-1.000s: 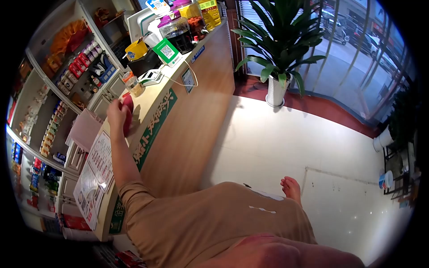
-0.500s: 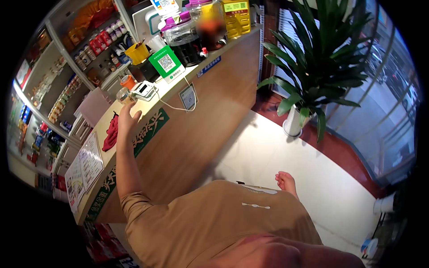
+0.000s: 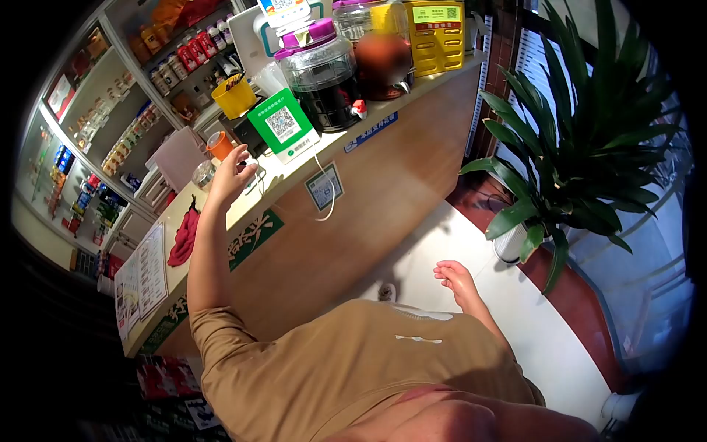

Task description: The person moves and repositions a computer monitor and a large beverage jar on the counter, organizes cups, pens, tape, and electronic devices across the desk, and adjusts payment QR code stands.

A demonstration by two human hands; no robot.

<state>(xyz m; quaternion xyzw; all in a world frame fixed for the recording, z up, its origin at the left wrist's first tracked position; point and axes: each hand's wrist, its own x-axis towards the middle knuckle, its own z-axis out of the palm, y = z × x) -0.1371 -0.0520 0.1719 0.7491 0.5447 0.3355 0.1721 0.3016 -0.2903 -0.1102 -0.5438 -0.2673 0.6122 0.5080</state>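
Observation:
My left hand (image 3: 231,177) is over the counter top (image 3: 276,174), beside the small white device (image 3: 250,171), fingers apart and holding nothing I can see. Just beyond it stand an orange cup (image 3: 219,145) and a clear jar (image 3: 203,175). A red cloth (image 3: 184,237) lies on the counter by my forearm. The green QR code sign (image 3: 283,125) is to the right of the hand. My right hand (image 3: 456,278) hangs in the air over the floor, fingers stretched out, with nothing in it.
Large purple-lidded jars (image 3: 318,77) and a yellow container (image 3: 436,38) stand at the counter's far end. Printed sheets (image 3: 151,271) lie at its near end. Shelves of goods (image 3: 177,62) are behind it. A potted plant (image 3: 567,177) stands at the right by the window.
My left hand has left the red cloth, which stays on the counter, and moved along to the device and cup. My view has shifted toward the large jars. My right hand's fingers look straighter.

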